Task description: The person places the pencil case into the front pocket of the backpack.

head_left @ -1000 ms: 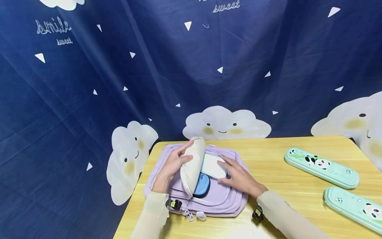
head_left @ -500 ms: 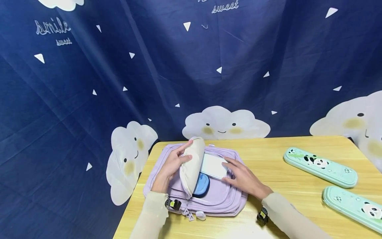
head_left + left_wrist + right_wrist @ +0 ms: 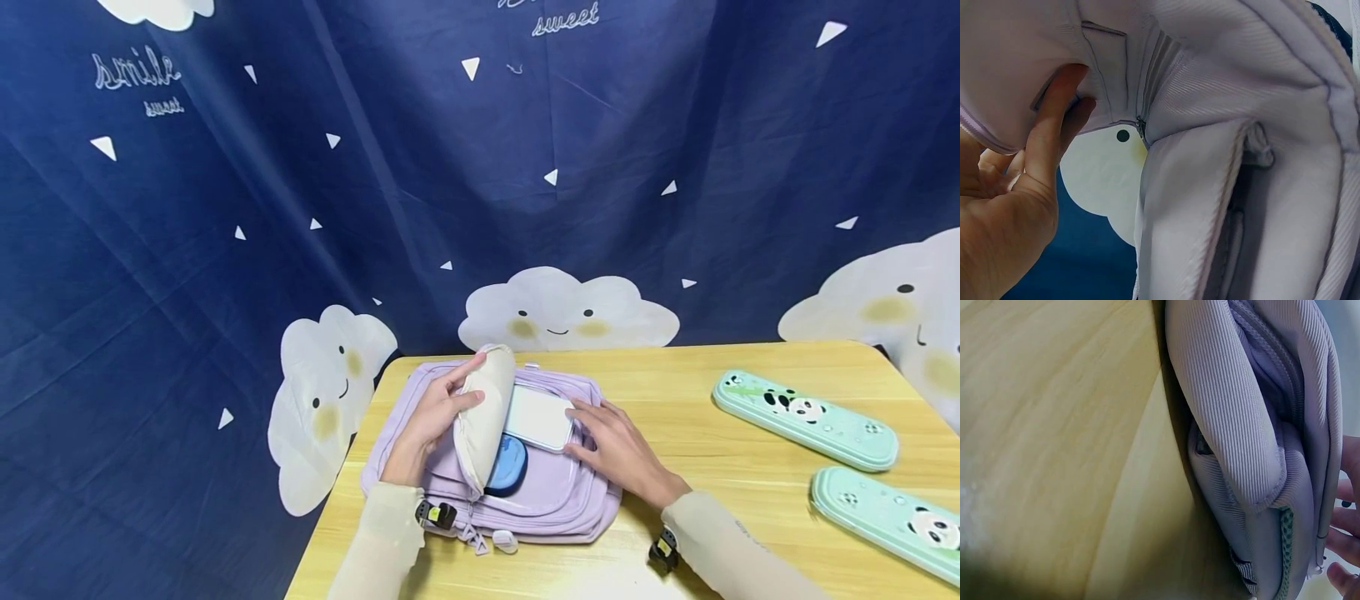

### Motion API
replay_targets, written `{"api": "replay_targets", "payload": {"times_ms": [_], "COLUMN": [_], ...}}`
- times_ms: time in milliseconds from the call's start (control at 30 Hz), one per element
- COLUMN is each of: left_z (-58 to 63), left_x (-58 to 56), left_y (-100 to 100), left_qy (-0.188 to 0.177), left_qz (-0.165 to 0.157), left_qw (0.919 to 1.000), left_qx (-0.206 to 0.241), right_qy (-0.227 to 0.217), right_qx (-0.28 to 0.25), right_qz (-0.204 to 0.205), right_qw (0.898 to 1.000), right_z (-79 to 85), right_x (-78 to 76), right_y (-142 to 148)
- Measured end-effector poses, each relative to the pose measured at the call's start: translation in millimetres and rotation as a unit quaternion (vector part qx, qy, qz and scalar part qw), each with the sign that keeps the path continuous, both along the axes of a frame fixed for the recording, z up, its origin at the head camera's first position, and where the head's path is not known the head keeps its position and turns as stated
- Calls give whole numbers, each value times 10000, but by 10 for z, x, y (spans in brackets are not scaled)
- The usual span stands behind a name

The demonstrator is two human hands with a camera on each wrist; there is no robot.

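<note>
A lilac backpack (image 3: pixel 547 500) lies on the wooden table. My left hand (image 3: pixel 431 417) grips its pale front flap (image 3: pixel 487 412) and holds it folded up to the left. In the left wrist view, fingers press against the lining (image 3: pixel 1016 56), beside the open compartment (image 3: pixel 1210 212). A white rectangular panel (image 3: pixel 534 418) with rounded corners and a blue round piece (image 3: pixel 507 467) show on the bag's front, partly covered by the flap. At the panel's right edge are the spread fingertips of my right hand (image 3: pixel 622 450). In the right wrist view its fingers (image 3: pixel 1344 537) reach past the bag's side.
Two mint-green panda pencil cases lie on the right of the table, one farther back (image 3: pixel 806 421) and one nearer (image 3: pixel 888 521). Zipper pulls (image 3: pixel 474 540) hang at the bag's near edge. A dark blue cloud-print curtain (image 3: pixel 420 167) stands behind the table (image 3: pixel 660 392).
My right hand has slid to the right across the white panel to its right edge, showing more of it. The left hand and the flap have stayed in place.
</note>
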State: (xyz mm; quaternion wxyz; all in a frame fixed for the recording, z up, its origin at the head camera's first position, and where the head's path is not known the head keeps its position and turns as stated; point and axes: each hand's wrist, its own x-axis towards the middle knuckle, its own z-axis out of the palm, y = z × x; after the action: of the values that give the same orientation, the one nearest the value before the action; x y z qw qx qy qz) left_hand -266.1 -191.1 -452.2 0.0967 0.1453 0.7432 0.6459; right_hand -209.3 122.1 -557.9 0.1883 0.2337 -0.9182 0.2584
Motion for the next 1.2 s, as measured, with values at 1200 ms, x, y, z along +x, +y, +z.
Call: {"api": "replay_targets", "payload": {"times_ms": [1200], "left_z": [5], "left_x": [9], "left_y": [74], "left_qy": [-34], "left_qz": [-220], "left_qw": [9997], "left_qx": [-44], "right_qy": [-625], "right_qx": [258], "right_qz": [100], "right_qw": [9977], "right_z": [115], "right_x": [-159], "right_y": [-178]}}
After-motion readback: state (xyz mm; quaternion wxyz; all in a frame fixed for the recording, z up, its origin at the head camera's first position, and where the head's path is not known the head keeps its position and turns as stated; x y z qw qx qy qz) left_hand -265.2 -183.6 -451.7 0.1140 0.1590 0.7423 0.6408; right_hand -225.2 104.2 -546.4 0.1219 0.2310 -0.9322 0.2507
